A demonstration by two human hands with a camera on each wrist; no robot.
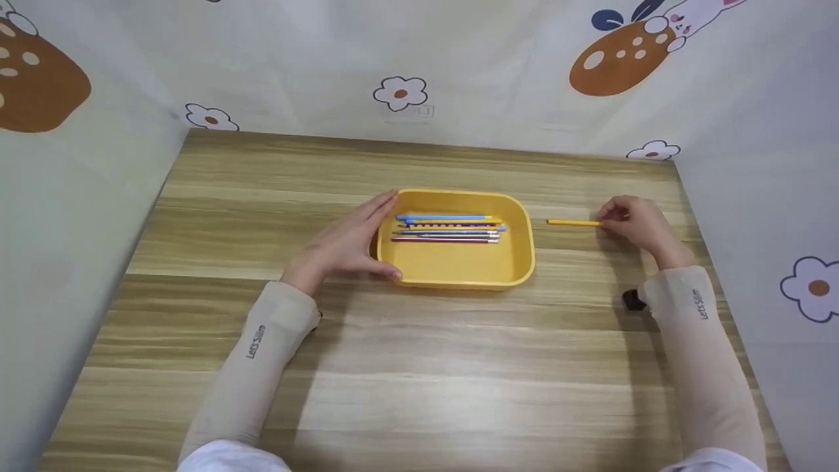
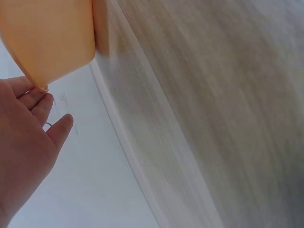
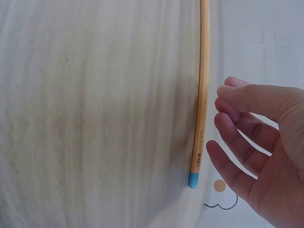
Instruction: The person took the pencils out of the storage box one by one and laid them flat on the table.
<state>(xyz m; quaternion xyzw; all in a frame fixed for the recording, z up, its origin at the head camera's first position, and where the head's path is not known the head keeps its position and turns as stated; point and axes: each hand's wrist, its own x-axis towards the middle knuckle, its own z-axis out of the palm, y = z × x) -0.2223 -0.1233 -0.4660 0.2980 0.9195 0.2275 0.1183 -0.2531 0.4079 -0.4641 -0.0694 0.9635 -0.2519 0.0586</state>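
Note:
A yellow plastic container [image 1: 452,283] stands mid-table with several pencils [image 1: 448,236] lying side by side in it. My left hand [image 1: 351,239] holds its left end, thumb at the near corner and fingers at the far one. In the left wrist view, fingertips meet the rim of the container [image 2: 52,38]. Right of the container, a yellow pencil [image 1: 570,222] lies on the table. My right hand [image 1: 636,223] hovers at its right end. The right wrist view shows the pencil [image 3: 203,104] with a blue end, and loosely bent fingers [image 3: 237,137] beside it, apart from it.
The wood-grain table [image 1: 472,367] is enclosed by pale curtain-like walls [image 1: 314,72] at the back and both sides, printed with flowers and strawberries. A small black device [image 1: 633,300] sits at the right wrist.

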